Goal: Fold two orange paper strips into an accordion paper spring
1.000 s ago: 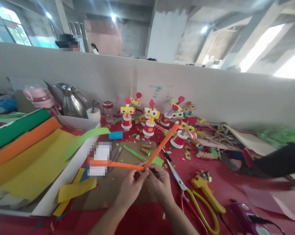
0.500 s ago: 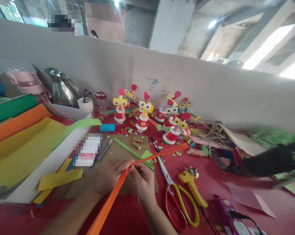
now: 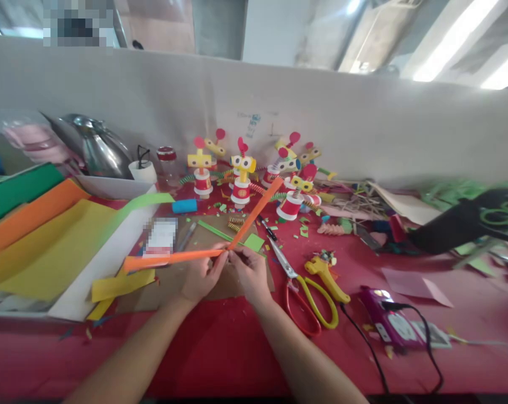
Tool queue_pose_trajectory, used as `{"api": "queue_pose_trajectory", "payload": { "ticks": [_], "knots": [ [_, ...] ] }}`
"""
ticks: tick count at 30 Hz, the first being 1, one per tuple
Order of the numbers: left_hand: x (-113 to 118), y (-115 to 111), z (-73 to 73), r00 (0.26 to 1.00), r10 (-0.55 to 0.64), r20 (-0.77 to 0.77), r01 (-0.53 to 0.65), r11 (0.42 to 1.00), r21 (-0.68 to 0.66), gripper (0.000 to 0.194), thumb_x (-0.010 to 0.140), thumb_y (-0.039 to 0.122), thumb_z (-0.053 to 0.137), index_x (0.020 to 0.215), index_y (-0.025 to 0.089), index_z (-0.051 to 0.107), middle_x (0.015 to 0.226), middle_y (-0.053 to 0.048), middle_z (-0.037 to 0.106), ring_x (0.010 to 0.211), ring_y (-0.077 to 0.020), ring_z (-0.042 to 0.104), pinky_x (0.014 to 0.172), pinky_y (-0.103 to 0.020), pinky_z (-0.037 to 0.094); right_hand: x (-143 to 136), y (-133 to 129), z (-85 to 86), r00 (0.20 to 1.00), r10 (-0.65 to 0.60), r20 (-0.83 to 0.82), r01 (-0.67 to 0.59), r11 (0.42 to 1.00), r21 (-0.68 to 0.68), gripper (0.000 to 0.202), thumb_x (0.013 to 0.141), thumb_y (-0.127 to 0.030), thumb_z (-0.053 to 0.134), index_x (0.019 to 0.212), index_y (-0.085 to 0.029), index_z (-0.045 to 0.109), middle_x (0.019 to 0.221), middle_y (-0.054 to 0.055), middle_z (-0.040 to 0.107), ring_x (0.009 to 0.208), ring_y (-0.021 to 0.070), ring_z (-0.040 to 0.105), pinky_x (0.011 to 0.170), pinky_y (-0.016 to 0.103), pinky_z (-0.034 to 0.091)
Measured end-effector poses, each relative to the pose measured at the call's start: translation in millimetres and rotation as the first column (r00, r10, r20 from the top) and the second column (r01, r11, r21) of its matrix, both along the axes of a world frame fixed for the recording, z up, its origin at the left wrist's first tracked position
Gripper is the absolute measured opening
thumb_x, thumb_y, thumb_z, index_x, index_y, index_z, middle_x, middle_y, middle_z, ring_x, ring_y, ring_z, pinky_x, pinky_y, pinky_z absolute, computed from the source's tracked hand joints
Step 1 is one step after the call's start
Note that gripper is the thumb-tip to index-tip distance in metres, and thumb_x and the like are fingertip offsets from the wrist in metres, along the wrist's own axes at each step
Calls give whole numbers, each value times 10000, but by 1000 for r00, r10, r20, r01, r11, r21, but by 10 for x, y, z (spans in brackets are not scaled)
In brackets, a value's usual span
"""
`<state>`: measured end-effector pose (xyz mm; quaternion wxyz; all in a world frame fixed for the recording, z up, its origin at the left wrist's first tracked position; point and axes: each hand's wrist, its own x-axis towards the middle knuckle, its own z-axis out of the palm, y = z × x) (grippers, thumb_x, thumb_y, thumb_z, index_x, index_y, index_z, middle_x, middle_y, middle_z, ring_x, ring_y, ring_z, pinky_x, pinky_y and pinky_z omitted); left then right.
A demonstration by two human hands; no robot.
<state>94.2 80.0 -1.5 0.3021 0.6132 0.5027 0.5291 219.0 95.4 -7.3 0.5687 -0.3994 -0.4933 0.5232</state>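
Both of my hands meet over the brown cardboard [image 3: 161, 294], pinching orange paper strips [image 3: 256, 213] where they join. My left hand [image 3: 203, 275] is closed on the joint from the left; one strip runs out leftward past it. My right hand [image 3: 249, 272] grips the same spot from the right, and the other strip slants up and away to the right. Beyond them lie a green strip [image 3: 215, 231], a green paper square [image 3: 254, 242] and small folded paper springs [image 3: 236, 223]. Large scissors [image 3: 285, 264] with red and yellow handles rest right of my right hand.
Several paper-cup figures [image 3: 241, 191] stand at the back. A box of coloured paper [image 3: 39, 241], a phone [image 3: 160, 235] and a steel jug [image 3: 106, 154] are left. A yellow glue gun [image 3: 327, 278] and a purple power strip [image 3: 390, 320] with cables lie right.
The near orange strip has swung from pointing toward me to pointing left, and the far one has turned more upright. My hands have turned with them. The view has shifted.
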Motion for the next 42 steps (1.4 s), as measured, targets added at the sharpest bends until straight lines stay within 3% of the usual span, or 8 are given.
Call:
{"api": "queue_pose_trajectory", "payload": {
  "ticks": [2, 7, 11, 17, 23, 30, 37, 42],
  "knots": [
    [67, 3, 13, 990, 37, 133, -21, 993, -116, 314, 774, 350, 616, 1044, 206, 690, 971, -79, 714, 805, -223, 655, 698, -299, 509, -3, 29, -16, 1000, -3, -31, 2, 999, -33, 147, 743, -281, 629, 800, -170, 707, 724, 21, 691, 679, 165, 613, 673, 279, 481],
    [153, 19, 53, 912, 161, 376, -52, 958, -283, 287, 665, 339, 720, 908, 187, 724, 874, -63, 727, 829, -217, 651, 771, -313, 491, 24, 77, 24, 999, -6, 46, 5, 1000, 12, 135, 712, -292, 631, 720, -180, 706, 655, 0, 664, 612, 144, 566, 619, 256, 443],
    [138, 26, 73, 876, 193, 441, -28, 935, -354, 289, 610, 314, 758, 867, 184, 735, 825, -56, 733, 830, -211, 652, 805, -319, 474, 44, 98, 33, 994, 30, 101, -33, 999, 25, 124, 700, -282, 636, 664, -187, 706, 600, -14, 634, 569, 127, 531, 580, 243, 413],
    [26, 44, 27, 894, 113, 433, 9, 963, -270, 289, 603, 314, 762, 858, 180, 740, 834, -58, 734, 843, -220, 657, 827, -338, 482, 21, 119, -32, 994, 82, 69, -83, 996, 22, 166, 730, -298, 615, 719, -189, 740, 584, -20, 627, 558, 119, 519, 580, 239, 400],
    [26, 93, -17, 787, 82, 612, 108, 957, -268, 280, 584, 278, 776, 819, 135, 726, 733, -50, 719, 675, -165, 640, 744, -318, 502, 19, 106, -15, 997, 61, 52, -62, 998, 23, 162, 730, -312, 636, 752, -190, 742, 655, -2, 678, 634, 148, 588, 633, 253, 445],
    [8, 175, -91, 780, 86, 620, 64, 974, -216, 290, 574, 302, 782, 809, 147, 714, 748, -41, 714, 699, -172, 644, 730, -310, 495, -14, 138, 0, 999, 24, 31, -24, 999, 22, 215, 718, -311, 637, 868, -182, 723, 724, 15, 702, 651, 152, 611, 620, 253, 469],
    [-20, 185, -64, 760, 122, 638, -17, 986, -168, 252, 600, 300, 759, 798, 153, 709, 757, -37, 710, 729, -168, 643, 746, -300, 484, -108, 178, 94, 989, 139, 55, -140, 990, 20, 182, 663, -270, 681, 812, -170, 708, 749, 19, 701, 672, 150, 615, 636, 250, 474],
    [-8, 153, -7, 663, 125, 738, 75, 970, -231, 254, 547, 235, 790, 767, 138, 708, 732, -38, 702, 695, -154, 639, 710, -287, 485, -86, 160, 21, 989, 7, 149, -32, 986, 162, 217, 713, -292, 674, 908, -203, 711, 799, 32, 702, 722, 183, 633, 673, 288, 496]
  ]
}}
